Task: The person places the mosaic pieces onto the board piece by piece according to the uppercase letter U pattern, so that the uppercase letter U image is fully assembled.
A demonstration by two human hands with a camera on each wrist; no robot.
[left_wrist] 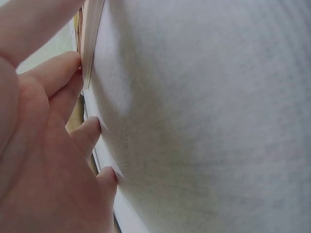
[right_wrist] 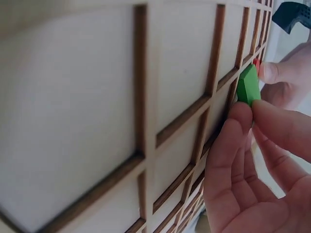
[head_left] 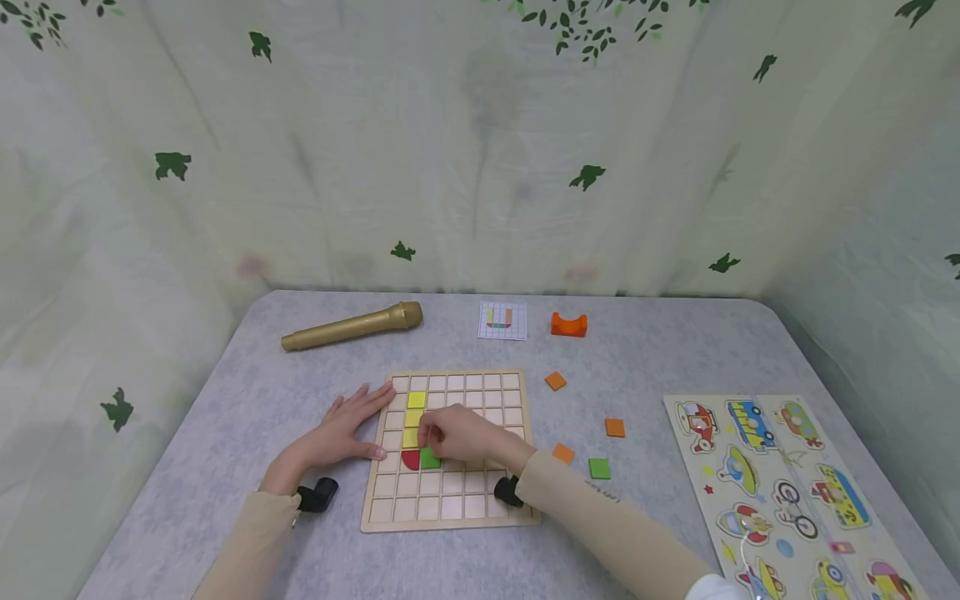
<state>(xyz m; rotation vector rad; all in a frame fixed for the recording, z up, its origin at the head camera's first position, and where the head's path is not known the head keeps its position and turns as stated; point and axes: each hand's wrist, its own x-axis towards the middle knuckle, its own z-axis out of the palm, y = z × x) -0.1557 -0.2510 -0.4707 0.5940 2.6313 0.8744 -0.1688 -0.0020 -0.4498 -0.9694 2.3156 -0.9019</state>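
A wooden grid board lies on the table before me. Between thumb and index finger, my right hand pinches a green square tile, which looks tilted at the grid in the right wrist view. Just left of it sits a red rounded-corner piece. Three yellow square tiles form a column above the red piece, the topmost yellow tile near the board's upper left. With fingers spread, my left hand rests at the board's left edge, its thumb and a fingertip on the frame.
Right of the board lie several loose tiles, among them an orange tile and a green tile. Behind stand a pattern card, an orange cradle-shaped block and a gold toy microphone. A picture puzzle board lies far right.
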